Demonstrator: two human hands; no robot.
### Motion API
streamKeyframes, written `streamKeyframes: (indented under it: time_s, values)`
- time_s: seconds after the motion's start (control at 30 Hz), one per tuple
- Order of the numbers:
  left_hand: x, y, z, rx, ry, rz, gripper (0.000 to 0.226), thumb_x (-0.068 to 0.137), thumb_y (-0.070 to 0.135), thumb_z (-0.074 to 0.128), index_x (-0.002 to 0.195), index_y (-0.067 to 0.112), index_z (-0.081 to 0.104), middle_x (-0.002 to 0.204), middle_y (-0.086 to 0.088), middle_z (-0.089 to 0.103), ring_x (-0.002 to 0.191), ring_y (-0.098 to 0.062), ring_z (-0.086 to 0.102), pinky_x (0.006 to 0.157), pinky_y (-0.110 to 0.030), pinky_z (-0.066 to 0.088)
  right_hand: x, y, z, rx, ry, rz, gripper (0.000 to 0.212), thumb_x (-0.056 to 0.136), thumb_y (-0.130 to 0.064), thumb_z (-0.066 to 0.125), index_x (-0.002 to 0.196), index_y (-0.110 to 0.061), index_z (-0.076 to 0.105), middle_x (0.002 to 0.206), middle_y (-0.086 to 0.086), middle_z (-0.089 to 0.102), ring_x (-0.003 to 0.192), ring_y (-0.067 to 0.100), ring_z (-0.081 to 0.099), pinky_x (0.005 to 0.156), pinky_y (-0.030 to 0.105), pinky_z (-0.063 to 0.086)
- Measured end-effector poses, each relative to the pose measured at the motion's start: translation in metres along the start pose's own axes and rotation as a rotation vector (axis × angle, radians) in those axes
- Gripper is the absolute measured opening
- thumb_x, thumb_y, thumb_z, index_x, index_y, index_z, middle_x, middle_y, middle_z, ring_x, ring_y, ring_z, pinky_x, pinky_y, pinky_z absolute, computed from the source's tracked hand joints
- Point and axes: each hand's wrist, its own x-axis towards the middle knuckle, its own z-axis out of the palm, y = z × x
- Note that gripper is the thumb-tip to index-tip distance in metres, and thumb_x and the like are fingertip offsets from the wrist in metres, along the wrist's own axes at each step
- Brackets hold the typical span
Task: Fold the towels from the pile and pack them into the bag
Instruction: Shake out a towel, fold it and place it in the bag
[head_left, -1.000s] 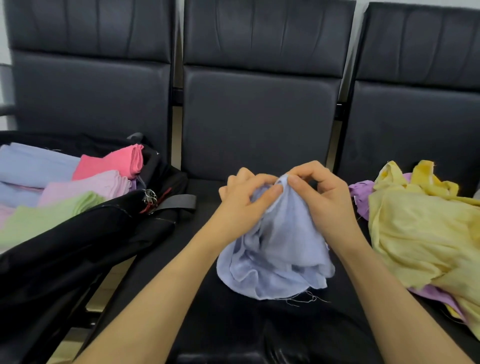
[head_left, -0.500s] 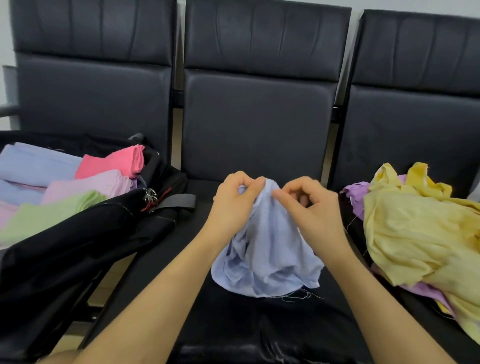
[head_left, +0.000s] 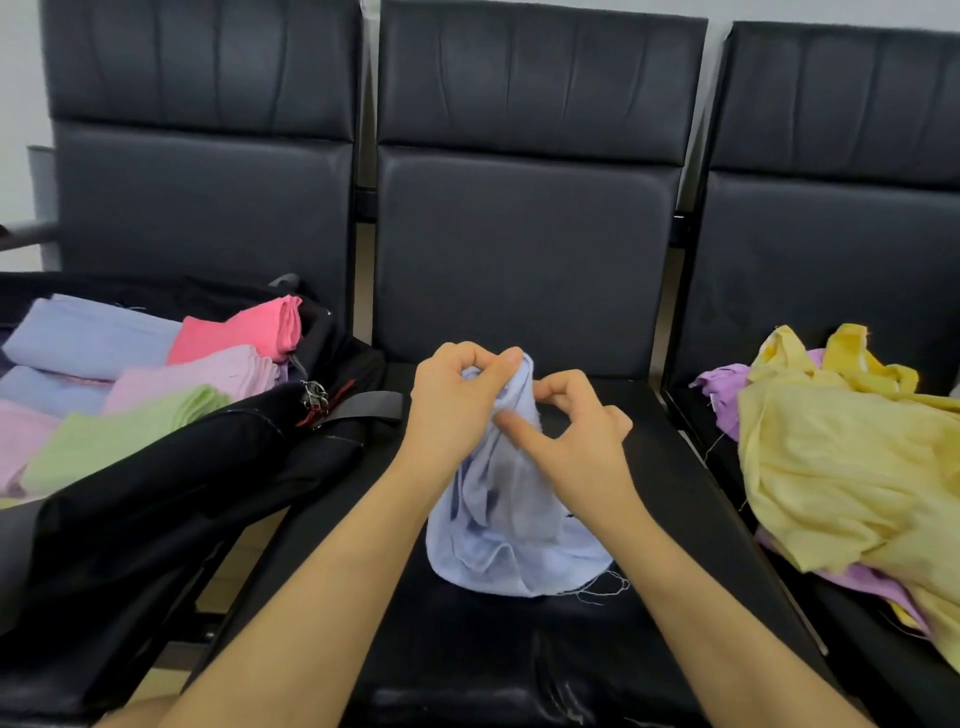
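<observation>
A crumpled light blue towel (head_left: 509, 530) hangs in a cone over the middle seat, its lower edge resting on the cushion. My left hand (head_left: 452, 400) grips its bunched top. My right hand (head_left: 582, 431) is just to the right and slightly lower, pinching the towel's edge between thumb and curled forefinger. The open black bag (head_left: 156, 493) lies on the left seat and holds several folded towels, among them a green one (head_left: 119, 436) and a bright pink one (head_left: 244, 327). The unfolded pile (head_left: 841, 457), yellow over purple, sits on the right seat.
Three black padded chairs stand in a row, their backrests close behind. The middle seat (head_left: 467, 649) is bare black cushion around the blue towel. A bag strap and zipper pull (head_left: 317, 400) reach toward the middle seat. Loose threads trail from the towel's hem.
Both hands have lifted the blue towel higher, stretching it into a taller, narrower cone. My right hand has slid from the top down along the towel's right edge.
</observation>
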Motion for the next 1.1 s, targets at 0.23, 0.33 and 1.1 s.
streamKeyframes:
  time_s: [0.23, 0.33, 1.1]
  values:
    - [0.008, -0.012, -0.007, -0.02, 0.115, -0.066, 0.03, 0.088, 0.028, 0.066, 0.069, 0.004, 0.064, 0.069, -0.004, 0.064, 0.068, -0.013, 0.061, 0.07, -0.026, 0.053, 0.005, 0.008, -0.001, -0.026, 0.152, -0.17, 0.011, 0.091, -0.018, 0.062, 0.084, -0.024, 0.067, 0.091, -0.011, 0.059, 0.086, 0.007, 0.055, 0.082, 0.025, 0.04]
    - [0.01, -0.018, -0.013, -0.023, 0.093, -0.083, 0.022, 0.09, 0.024, 0.064, 0.078, 0.006, 0.07, 0.079, -0.002, 0.069, 0.077, -0.012, 0.064, 0.076, -0.023, 0.052, 0.012, 0.006, -0.016, 0.131, 0.113, -0.077, 0.011, 0.094, -0.016, 0.057, 0.089, -0.022, 0.064, 0.085, -0.007, 0.065, 0.074, 0.001, 0.059, 0.067, 0.012, 0.043]
    - [-0.01, -0.003, 0.009, -0.093, -0.142, 0.069, 0.034, 0.094, 0.032, 0.055, 0.066, 0.013, 0.054, 0.065, 0.007, 0.052, 0.062, -0.006, 0.049, 0.064, -0.02, 0.044, 0.004, -0.008, -0.039, 0.391, -0.093, -0.13, 0.027, 0.088, 0.0, 0.062, 0.1, -0.023, 0.052, 0.082, -0.001, 0.065, 0.079, 0.011, 0.064, 0.07, 0.023, 0.051]
